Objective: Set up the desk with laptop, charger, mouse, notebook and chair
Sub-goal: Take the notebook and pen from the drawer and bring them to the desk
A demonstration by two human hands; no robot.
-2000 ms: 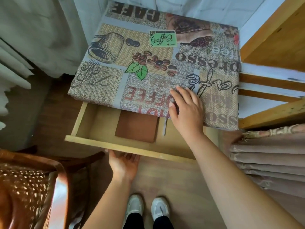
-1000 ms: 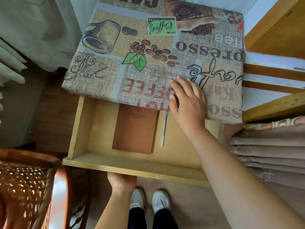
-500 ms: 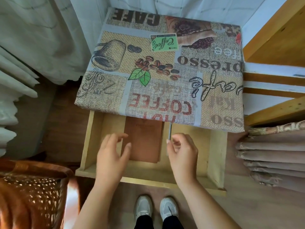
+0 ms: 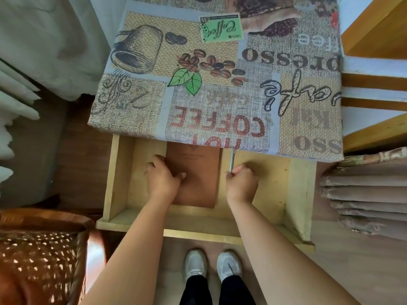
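A brown notebook point(image 4: 201, 172) lies flat in the open wooden drawer point(image 4: 198, 232) under the desk point(image 4: 220, 84), which wears a coffee-print cloth. My left hand point(image 4: 163, 179) grips the notebook's left edge, thumb on the cover and fingers curled over the side. A silver pen point(image 4: 231, 160) lies to the right of the notebook. My right hand point(image 4: 241, 183) is closed around the pen's near end. The notebook's far end is hidden under the cloth.
A wicker chair point(image 4: 39, 256) with a dark wooden frame stands at the lower left. White curtains point(image 4: 33, 62) hang at the left. Wooden shelving point(image 4: 374, 62) and folded brownish fabric point(image 4: 363, 194) are on the right. My feet point(image 4: 211, 267) stand right before the drawer.
The drawer was pulled out further, then both hands came into it. My left hand closed on the notebook's edge and my right hand closed on the pen.
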